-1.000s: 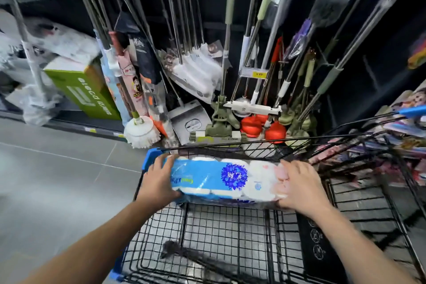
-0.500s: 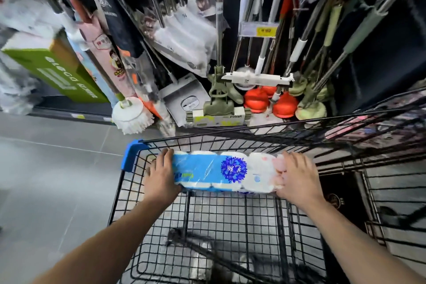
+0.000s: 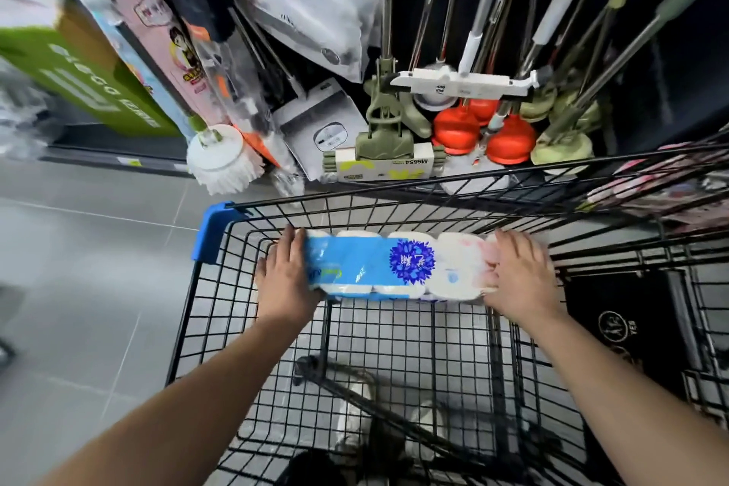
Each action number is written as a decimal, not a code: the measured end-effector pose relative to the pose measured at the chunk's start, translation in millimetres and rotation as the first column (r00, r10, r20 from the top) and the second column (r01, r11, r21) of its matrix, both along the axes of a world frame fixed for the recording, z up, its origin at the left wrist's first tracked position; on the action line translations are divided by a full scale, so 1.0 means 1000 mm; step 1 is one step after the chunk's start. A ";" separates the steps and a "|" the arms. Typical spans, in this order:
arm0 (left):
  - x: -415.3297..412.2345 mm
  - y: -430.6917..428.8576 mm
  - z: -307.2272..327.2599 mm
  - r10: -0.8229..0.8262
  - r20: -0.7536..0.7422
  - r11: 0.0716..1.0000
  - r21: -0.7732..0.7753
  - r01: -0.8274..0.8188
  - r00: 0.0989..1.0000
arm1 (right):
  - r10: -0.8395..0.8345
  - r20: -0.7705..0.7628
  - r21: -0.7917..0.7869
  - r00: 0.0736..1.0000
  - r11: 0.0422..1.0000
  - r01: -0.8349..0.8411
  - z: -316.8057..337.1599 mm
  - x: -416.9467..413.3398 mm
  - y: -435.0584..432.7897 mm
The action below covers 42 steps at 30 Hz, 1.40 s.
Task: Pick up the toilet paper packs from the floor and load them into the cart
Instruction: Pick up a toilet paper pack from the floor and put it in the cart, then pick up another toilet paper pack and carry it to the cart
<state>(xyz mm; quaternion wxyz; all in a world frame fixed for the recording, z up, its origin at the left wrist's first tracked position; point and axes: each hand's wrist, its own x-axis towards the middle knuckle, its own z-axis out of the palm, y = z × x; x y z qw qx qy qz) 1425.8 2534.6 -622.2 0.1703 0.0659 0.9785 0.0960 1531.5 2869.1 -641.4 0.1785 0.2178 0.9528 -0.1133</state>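
A long toilet paper pack (image 3: 378, 268), blue and white with a dark blue flower mark, lies crosswise deep inside the black wire cart (image 3: 394, 215), close to its far wall. My left hand (image 3: 282, 284) grips the pack's left end and my right hand (image 3: 520, 280) grips its right end, with fingers over the top. Whether the pack touches the cart's wire bottom I cannot tell. The cart's front left corner carries a blue plastic bumper (image 3: 211, 233).
Beyond the cart stands a shop display of mops, a white round mop head (image 3: 223, 160), orange plungers (image 3: 457, 130) and a green box (image 3: 83, 79). Grey floor tiles (image 3: 79, 288) lie to the left. A black panel (image 3: 623, 327) and another wire basket (image 3: 670, 178) are on the right.
Both hands have lowered the pack from the cart's rim down into the basket. The view has tilted down and moved nearer to the cart.
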 end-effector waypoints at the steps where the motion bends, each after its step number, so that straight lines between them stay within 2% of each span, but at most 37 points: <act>1: 0.001 -0.001 -0.001 -0.007 -0.004 1.000 -0.012 0.007 1.000 | 0.008 0.002 0.009 1.000 1.000 -0.008 -0.002 0.001 0.000; 5: 0.004 0.000 0.001 -0.026 0.005 0.997 -0.070 0.026 1.000 | 0.027 0.031 0.039 0.999 0.999 -0.029 -0.001 0.008 -0.011; 13: 0.010 0.005 0.029 -0.060 0.044 0.992 -0.106 0.064 0.997 | -0.005 0.007 -0.083 1.000 0.997 0.005 0.031 0.024 -0.031; 15: 0.015 0.007 0.042 -0.067 0.047 0.995 -0.066 0.070 0.997 | -0.057 -0.011 -0.108 0.998 0.993 0.055 0.048 0.028 -0.037; 18: 0.022 0.010 0.070 -0.170 0.005 0.979 0.117 0.169 0.985 | -0.187 -0.122 -0.195 0.975 0.967 0.162 0.085 0.034 -0.045; 21: 0.021 0.011 0.116 -0.214 -0.105 0.931 0.280 0.235 0.971 | -0.218 -0.252 -0.275 0.943 0.950 0.146 0.131 0.032 -0.054; 25: 0.001 0.022 0.194 -0.202 -0.281 0.870 0.389 0.304 0.938 | -0.228 -0.438 -0.363 0.870 0.930 0.061 0.208 0.019 -0.062; 28: -0.008 0.034 0.259 -0.211 -0.368 0.827 0.427 0.366 0.905 | -0.192 -0.547 -0.361 0.815 0.932 -0.023 0.274 0.008 -0.064; 33: -0.012 0.030 0.376 -0.199 -0.523 0.752 0.460 0.472 0.829 | -0.162 -0.726 -0.322 0.669 0.939 -0.122 0.396 0.000 -0.077; 37: -0.006 0.015 0.434 -0.140 -0.634 0.665 0.508 0.547 0.760 | -0.123 -0.803 -0.269 0.583 0.948 -0.170 0.461 0.011 -0.090; 42: 0.017 0.003 0.473 -0.054 -0.642 0.597 0.594 0.540 0.765 | -0.098 -0.838 -0.269 0.536 0.930 -0.251 0.503 0.028 -0.106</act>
